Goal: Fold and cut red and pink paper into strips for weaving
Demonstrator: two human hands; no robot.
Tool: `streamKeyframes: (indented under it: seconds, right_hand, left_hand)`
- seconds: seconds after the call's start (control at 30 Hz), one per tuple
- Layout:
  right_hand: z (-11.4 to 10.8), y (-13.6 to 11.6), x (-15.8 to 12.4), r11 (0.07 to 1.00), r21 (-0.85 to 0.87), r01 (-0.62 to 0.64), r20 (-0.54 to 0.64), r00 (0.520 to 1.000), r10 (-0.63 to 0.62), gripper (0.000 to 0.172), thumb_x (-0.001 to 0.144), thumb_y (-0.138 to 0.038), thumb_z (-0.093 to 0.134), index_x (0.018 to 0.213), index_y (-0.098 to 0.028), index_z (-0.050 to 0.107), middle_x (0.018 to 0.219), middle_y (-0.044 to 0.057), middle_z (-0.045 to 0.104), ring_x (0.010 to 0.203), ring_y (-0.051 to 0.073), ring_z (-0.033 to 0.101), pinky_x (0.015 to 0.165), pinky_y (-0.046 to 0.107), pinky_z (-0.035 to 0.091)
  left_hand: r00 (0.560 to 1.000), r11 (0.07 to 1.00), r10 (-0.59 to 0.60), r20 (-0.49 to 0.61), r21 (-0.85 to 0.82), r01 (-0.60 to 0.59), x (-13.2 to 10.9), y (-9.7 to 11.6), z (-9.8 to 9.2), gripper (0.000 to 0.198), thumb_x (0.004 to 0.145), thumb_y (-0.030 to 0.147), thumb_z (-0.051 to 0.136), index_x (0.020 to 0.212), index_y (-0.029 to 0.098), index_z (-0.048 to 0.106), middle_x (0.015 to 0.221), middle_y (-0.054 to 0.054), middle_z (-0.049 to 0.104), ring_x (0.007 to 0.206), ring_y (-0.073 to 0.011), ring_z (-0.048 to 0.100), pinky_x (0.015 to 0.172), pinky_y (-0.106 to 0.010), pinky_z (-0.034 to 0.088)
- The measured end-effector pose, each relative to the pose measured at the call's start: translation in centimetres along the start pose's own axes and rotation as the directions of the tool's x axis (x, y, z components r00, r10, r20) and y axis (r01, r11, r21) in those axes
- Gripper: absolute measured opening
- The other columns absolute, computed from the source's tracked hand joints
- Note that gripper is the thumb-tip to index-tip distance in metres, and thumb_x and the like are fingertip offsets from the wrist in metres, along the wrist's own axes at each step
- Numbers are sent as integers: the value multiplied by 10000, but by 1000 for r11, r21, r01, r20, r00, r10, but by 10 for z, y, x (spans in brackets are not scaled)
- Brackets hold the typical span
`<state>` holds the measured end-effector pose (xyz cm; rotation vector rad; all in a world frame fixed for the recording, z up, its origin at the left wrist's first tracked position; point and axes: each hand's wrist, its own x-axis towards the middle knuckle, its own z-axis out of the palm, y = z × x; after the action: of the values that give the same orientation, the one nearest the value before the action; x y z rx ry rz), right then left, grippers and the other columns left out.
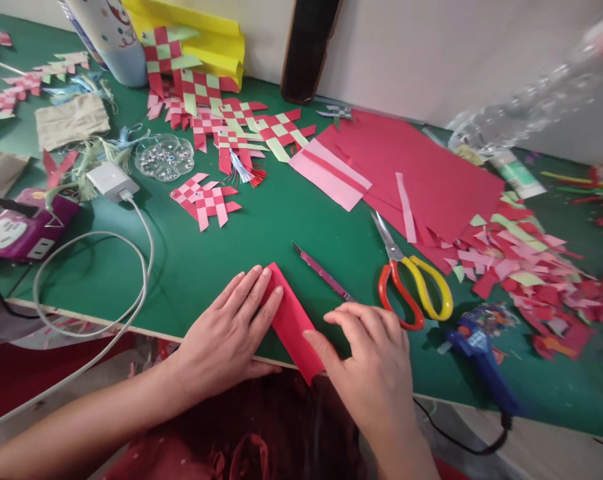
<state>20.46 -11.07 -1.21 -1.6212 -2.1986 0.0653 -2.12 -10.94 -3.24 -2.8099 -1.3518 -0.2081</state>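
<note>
The left hand [231, 327] is pressing flat, fingers open, on a folded red paper strip [291, 320] at the green tabletop's [261, 227] front edge. The right hand [368, 360] is pinching its near end. Seemingly a crease is being set, needing even pressure along the fold. A slim pink craft knife [324, 272] is lying just beyond.

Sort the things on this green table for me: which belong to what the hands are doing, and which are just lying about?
In use: left hand and right hand, both pressing on the folded red paper strip.

Lying about: craft knife, scissors, glue gun, woven paper fish, charger, heap of paper scraps, red sheets.
</note>
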Motion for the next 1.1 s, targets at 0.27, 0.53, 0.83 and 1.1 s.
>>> streamKeyframes:
  seconds: [0.27, 0.53, 0.83, 1.1]
  right_hand:
    - [0, 0, -5, 986, 164, -39, 4, 999, 39, 140, 911, -235, 583, 774, -212, 566, 868, 37, 648, 869, 190, 555, 801, 343, 446]
    - [-42, 96, 80, 967, 61, -249, 31, 968, 248, 291, 867, -440, 556, 714, -203, 626, 802, 48, 682, 769, 189, 592, 720, 309, 417]
    - [-23, 187, 157, 874, -164, -457, 151, 864, 480, 340, 908, -466, 561, 776, -162, 640, 690, -6, 629, 643, 132, 583, 654, 287, 465]
    - [-20, 195, 159, 875, -178, -450, 61, 883, 466, 273, 830, -452, 632, 806, -181, 651, 793, 40, 656, 756, 178, 602, 768, 372, 488]
  left_hand:
    - [999, 1000, 8, -52, 17, -7, -2, 2, 6, 1013, 820, 765, 437, 1501, 31, 284, 1552, -258, 285, 1457, -380, 234, 1184, -504, 227]
    - [996, 1000, -11, -91, 1, 11, -3, 2, 10, 984, 761, 826, 446, 1515, 208, 314, 1589, -185, 247, 1459, -358, 247, 1177, -489, 231]
    - [995, 999, -22, -99, -38, 18, -4, 0, 13, 979, 772, 835, 401, 1530, 230, 266, 1584, -202, 239, 1461, -345, 247, 1185, -473, 207]
    - [994, 999, -18, -109, -47, 13, -2, 1, 13, 1004, 754, 825, 460, 1527, 212, 275, 1594, -185, 230, 1462, -347, 244, 1190, -476, 178]
